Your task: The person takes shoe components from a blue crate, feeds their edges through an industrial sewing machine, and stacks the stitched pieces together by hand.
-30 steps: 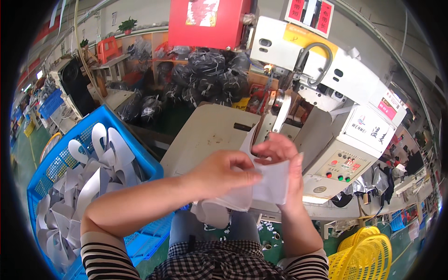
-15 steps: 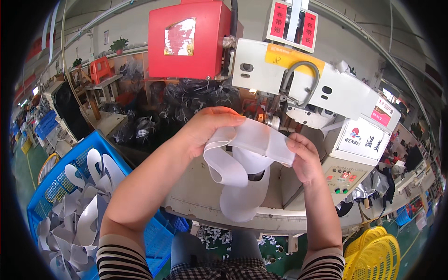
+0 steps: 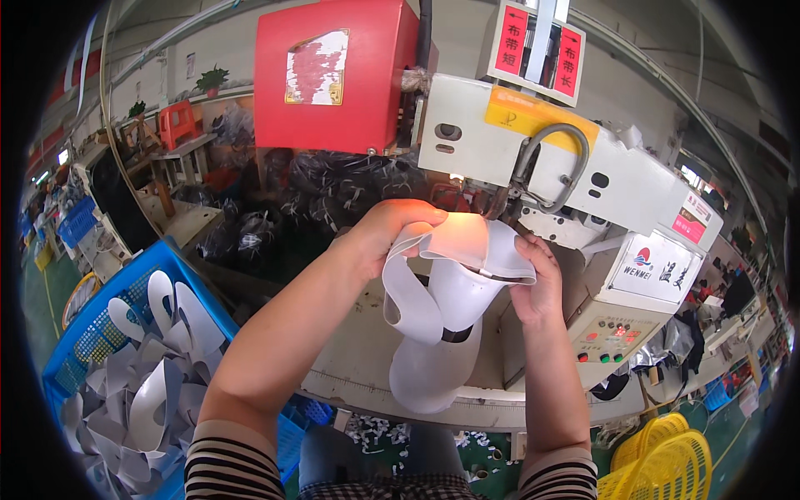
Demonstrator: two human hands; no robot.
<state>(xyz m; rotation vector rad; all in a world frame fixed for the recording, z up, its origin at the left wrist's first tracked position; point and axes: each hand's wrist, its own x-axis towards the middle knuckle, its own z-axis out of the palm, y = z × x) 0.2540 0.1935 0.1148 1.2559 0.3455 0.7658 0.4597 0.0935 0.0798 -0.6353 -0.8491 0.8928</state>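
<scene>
Blue basket (image 3: 190, 265), lower left: heaped with looped grey-white strips (image 3: 150, 408). Yellow baskets (image 3: 700, 458), lower right. White piece (image 3: 457, 300) at frame centre, just below white machine head (image 3: 475, 137). My left fingers and thumb clamped on its upper left, right ones on its right end. Since last frame: orange glow now lights top; right part, flat earlier, bends over.

I can't make out some fingers of the left hand (image 3: 387, 236) and right hand (image 3: 540, 290): the white strip (image 3: 456, 240) covers them. The red box (image 3: 337, 79) gets cut by the upper edge, the yellow basket (image 3: 677, 463) by the lower. Black plastic bags (image 3: 329, 179) blur together; floor scraps (image 3: 377, 429) look too small to identify.
</scene>
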